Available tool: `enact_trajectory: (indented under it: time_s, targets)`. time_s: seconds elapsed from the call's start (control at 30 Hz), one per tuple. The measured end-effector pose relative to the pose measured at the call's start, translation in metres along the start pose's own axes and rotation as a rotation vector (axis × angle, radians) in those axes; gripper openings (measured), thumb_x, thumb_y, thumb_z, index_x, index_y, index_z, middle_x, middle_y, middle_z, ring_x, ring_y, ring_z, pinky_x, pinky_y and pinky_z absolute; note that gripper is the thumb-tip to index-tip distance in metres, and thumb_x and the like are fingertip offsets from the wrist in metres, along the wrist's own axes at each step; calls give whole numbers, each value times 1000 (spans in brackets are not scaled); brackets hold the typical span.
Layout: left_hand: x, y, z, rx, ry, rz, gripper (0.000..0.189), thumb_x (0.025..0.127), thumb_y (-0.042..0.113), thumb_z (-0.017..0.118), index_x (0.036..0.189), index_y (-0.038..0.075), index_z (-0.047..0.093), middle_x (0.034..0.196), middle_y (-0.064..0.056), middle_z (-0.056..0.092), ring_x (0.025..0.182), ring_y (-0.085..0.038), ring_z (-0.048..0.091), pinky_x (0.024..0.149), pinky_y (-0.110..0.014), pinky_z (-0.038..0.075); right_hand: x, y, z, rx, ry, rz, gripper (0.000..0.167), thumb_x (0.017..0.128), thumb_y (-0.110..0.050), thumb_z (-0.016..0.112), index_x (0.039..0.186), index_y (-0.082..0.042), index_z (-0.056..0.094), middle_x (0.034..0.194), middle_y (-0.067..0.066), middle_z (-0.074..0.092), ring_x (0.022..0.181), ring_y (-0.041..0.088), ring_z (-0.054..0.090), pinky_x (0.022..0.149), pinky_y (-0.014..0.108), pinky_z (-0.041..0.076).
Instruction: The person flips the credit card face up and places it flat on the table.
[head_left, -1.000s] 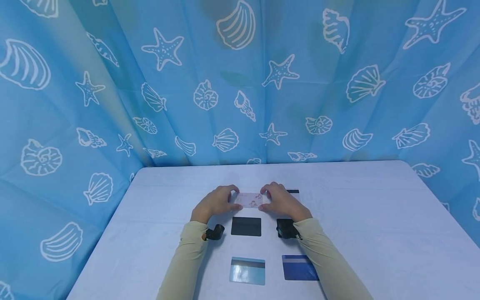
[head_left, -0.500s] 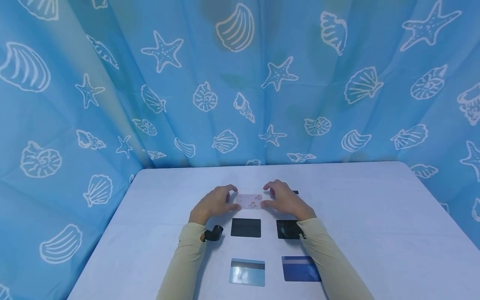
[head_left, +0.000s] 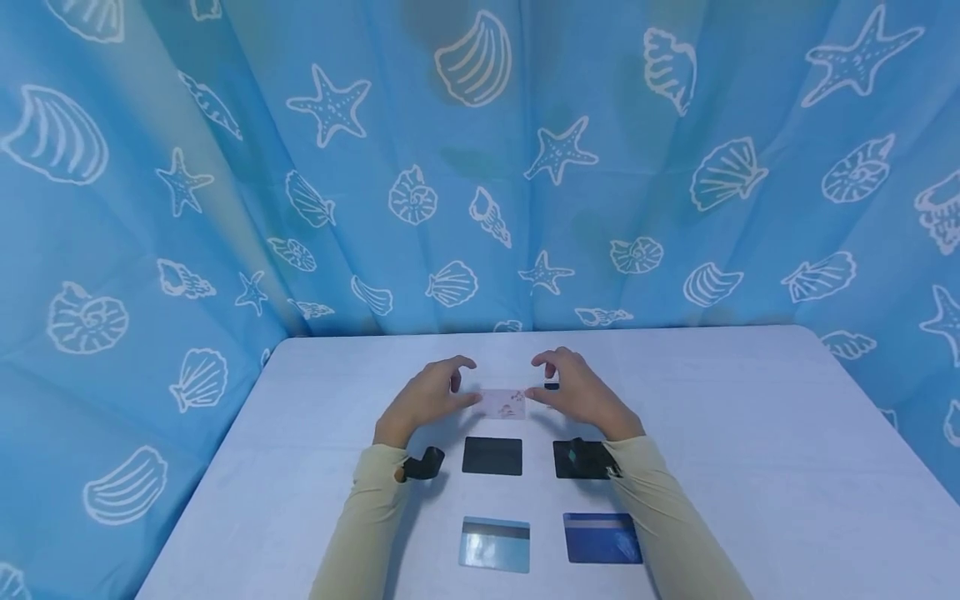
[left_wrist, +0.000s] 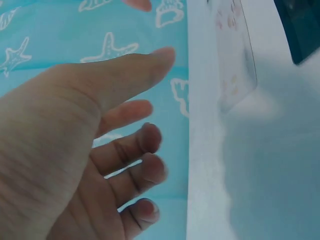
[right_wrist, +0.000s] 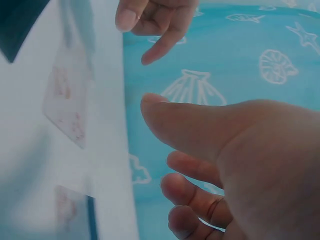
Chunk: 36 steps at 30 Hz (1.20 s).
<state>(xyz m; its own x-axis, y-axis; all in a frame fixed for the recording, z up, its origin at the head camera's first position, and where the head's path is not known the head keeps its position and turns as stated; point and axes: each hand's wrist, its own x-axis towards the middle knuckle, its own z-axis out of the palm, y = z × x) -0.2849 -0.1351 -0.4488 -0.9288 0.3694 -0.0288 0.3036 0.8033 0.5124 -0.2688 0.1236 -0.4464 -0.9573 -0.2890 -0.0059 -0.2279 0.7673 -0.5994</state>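
A pale card with a pink floral print (head_left: 503, 404) lies flat on the table between my two hands. My left hand (head_left: 427, 396) hovers at its left side, thumb and fingers apart, holding nothing. On the other side is my right hand (head_left: 585, 396), also raised with fingers loosely bent and nothing in them. Both wrist views show the card (left_wrist: 235, 60) on the cloth, apart from the fingers. Mostly hidden behind my right hand is another pale card with a black stripe (head_left: 552, 386); the right wrist view shows part of this striped card (right_wrist: 72, 215).
Nearer me lie a black card (head_left: 492, 456) and a second black card (head_left: 570, 460), partly covered by the right wrist camera. In front are a light blue card (head_left: 494, 546) and a dark blue card (head_left: 600, 537). A blue shell-patterned curtain (head_left: 480, 167) hangs behind the white table (head_left: 712, 400).
Both hands were at the floral card's side edges. They have since let go, risen and moved slightly apart, while the card stays in its place.
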Motion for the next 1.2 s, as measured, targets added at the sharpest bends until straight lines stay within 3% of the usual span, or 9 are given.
enact_trajectory:
  time_s: [0.17,0.4,0.73,1.2]
  targets:
    - [-2,7,-4,-11,33,58,54,95,33,76,140,10,60,92,-6,63,76,-17,54,66,-28,46,-7,-2,-16,11,51,-20,55,94,-29,76,140,-5,58,120,19,60,103,31,54,80,37,50]
    - [-3,23,-3,35,66,46,54,94,37,76,141,15,60,96,-5,64,81,-17,56,69,-27,48,-21,8,-37,-18,113,-46,55,95,-29,76,140,-4,58,116,17,60,107,35,55,84,40,51]
    - [8,41,11,57,72,86,54,95,38,75,141,14,60,95,-4,64,78,-15,56,65,-24,47,-33,36,-51,-54,149,-36,55,94,-24,77,139,1,58,111,19,60,102,34,54,80,38,49]
    - [19,60,37,36,39,79,54,96,39,74,141,13,60,95,-3,65,81,-15,59,67,-26,49,-31,58,-42,-27,58,84,57,94,-24,76,142,-2,55,117,18,58,100,31,53,75,33,48]
